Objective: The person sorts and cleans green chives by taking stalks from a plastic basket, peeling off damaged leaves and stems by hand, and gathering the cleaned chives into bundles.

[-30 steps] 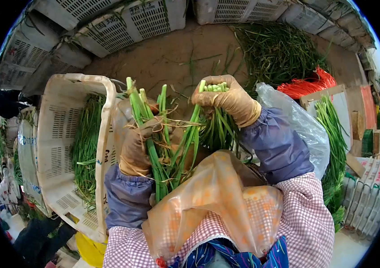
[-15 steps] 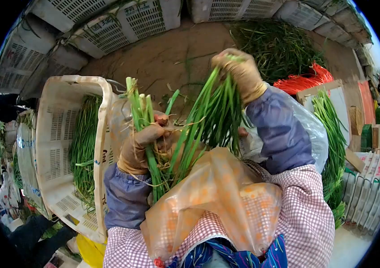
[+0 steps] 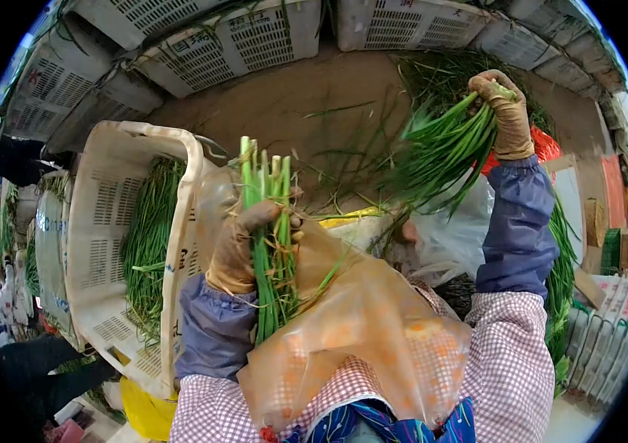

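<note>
My left hand (image 3: 244, 244), in a tan glove, is closed round an upright bundle of scallion-like green stalks (image 3: 275, 251). Their thick, pale cut ends stick up above the fist, and thin dry strands hang among them. Up at the right, my right hand (image 3: 504, 107), gloved too, grips a bunch of long green leaves (image 3: 447, 151) by its pale ends. That bunch hangs down and left, blurred at its tips. A translucent plastic apron (image 3: 351, 288) covers my lap below both hands.
A white slatted crate (image 3: 185, 214) with greens inside stands at my left. Loose leaves (image 3: 425, 77) are heaped on the floor beyond my right hand, near red strands (image 3: 545, 144). More greens (image 3: 559, 295) lie at the right. White crates (image 3: 270, 37) line the back.
My right hand has swung up and right with its leaf bunch, away from the left-hand bundle. My left hand keeps its grip and has shifted slightly right in view.
</note>
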